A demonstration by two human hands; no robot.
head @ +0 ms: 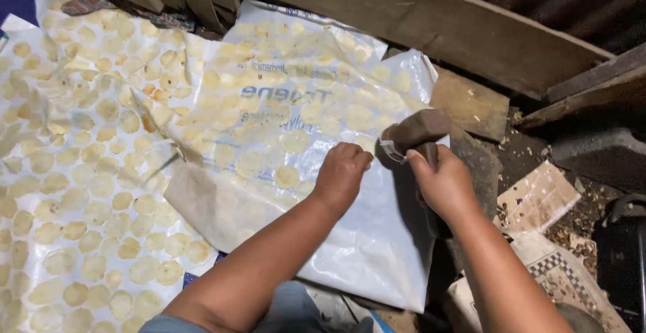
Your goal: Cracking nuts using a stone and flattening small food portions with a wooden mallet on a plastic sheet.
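Observation:
My right hand (pixel 441 183) grips the handle of a brown wooden mallet (pixel 418 131) whose head rests near the right edge of a white plastic sheet (pixel 367 239). My left hand (pixel 342 171) lies curled on that sheet just left of the mallet head, fingers closed and pressing down; whether it pinches something is hidden. Thin pale yellow flattened discs (pixel 286 176) lie spread on the sheet beyond my left hand, one right beside it.
A second white sheet (pixel 81 171) at left carries several rows of the same discs. Wooden planks (pixel 431 17) run along the far side. A flat stone block (pixel 471 104) sits beyond the mallet. Cardboard scraps (pixel 538 202), wood chips and a dark container (pixel 622 252) lie at right.

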